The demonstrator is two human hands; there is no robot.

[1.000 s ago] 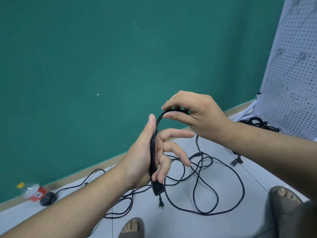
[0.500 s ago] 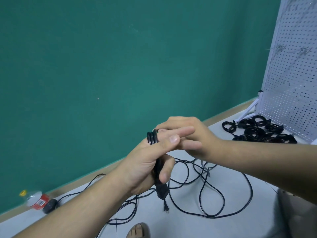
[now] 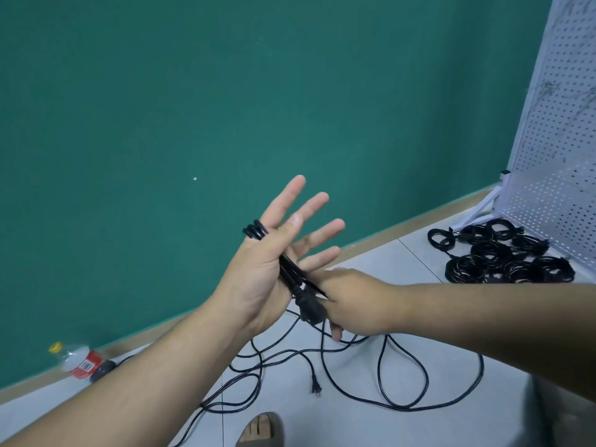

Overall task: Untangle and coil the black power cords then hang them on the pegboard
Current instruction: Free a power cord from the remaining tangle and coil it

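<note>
While the left hand (image 3: 258,279) is spread flat, thin black cord loops (image 3: 292,275) lie across its palm. The right hand (image 3: 351,301) fingers pinch the cord's loose end.

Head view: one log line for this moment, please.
phase: coiling | left hand: black power cord looped over open palm | right hand: pulling cord

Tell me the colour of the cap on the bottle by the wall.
Yellow; the bottle cap shows in the head view.

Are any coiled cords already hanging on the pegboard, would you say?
No: the pegboard shows no cords, and the coiled cords lie on the floor at its foot.
</note>
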